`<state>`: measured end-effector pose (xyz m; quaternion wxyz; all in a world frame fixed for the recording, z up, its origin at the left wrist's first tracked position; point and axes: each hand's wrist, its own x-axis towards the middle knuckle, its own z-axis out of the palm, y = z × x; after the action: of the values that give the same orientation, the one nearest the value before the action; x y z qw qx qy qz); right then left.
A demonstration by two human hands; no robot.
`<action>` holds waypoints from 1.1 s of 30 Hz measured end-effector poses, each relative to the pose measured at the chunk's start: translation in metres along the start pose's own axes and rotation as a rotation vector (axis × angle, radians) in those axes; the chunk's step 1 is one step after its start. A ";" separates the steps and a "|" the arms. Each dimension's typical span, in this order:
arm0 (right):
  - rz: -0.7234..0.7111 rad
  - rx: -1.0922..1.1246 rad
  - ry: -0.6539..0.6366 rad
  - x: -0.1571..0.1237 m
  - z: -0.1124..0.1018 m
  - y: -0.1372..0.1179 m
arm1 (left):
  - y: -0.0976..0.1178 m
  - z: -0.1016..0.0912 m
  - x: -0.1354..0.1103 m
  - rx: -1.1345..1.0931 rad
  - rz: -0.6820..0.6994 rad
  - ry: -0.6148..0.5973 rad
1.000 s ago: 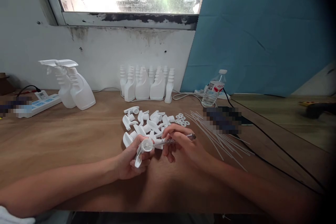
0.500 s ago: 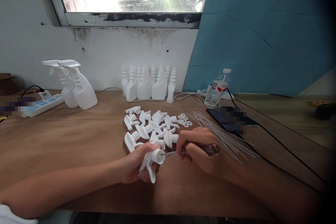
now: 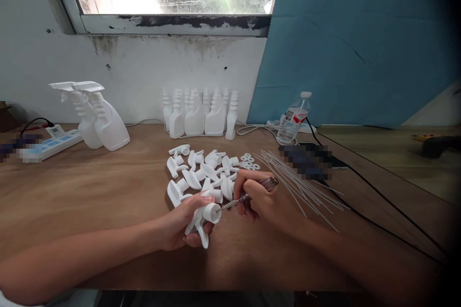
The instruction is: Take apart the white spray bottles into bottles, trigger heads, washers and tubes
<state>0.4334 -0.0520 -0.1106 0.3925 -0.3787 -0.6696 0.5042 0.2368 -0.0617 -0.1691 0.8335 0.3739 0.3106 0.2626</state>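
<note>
Spray trigger head (image 3: 200,222), white, is clamped between the thumb and fingers of the left hand (image 3: 176,225) above the near middle of the table (image 3: 118,182), its ribbed collar facing right and its lever hanging toward the near edge. The right hand (image 3: 264,201) pinches a slender tool (image 3: 233,203) with its fingers drawn together; the tip meets the collar's mouth, though whether it has entered cannot be told. One second earlier the mouth faced the viewer; it is now turned to the right. Half a second earlier the tool lay almost level, whereas its handle now slants toward the far right. Just beyond the hands lie loose trigger heads (image 3: 211,171), with small white rings (image 3: 247,158) at their right and thin tubes (image 3: 288,182) fanned farther right. Farther out, open white bottles (image 3: 194,122) stand at the wall, two fitted spray bottles (image 3: 111,127) at far left, and a clear labelled bottle (image 3: 288,129) at far right. These surroundings are unchanged.
</note>
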 end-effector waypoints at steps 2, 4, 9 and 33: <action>0.015 0.038 0.001 0.001 0.000 0.001 | 0.000 -0.002 0.000 -0.026 -0.014 0.005; 0.016 0.058 0.003 0.002 0.000 0.003 | 0.000 -0.004 0.001 -0.044 -0.037 0.015; -0.016 0.141 0.031 0.000 0.001 0.011 | 0.001 -0.006 0.002 -0.071 -0.018 -0.003; -1.267 -0.788 -0.277 0.012 -0.006 0.038 | -0.001 -0.017 0.008 -0.317 -0.029 -0.060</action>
<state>0.4385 -0.0310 -0.1444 0.3550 0.0331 -0.9329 -0.0515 0.2297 -0.0490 -0.1813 0.8947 0.2407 0.2455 0.2851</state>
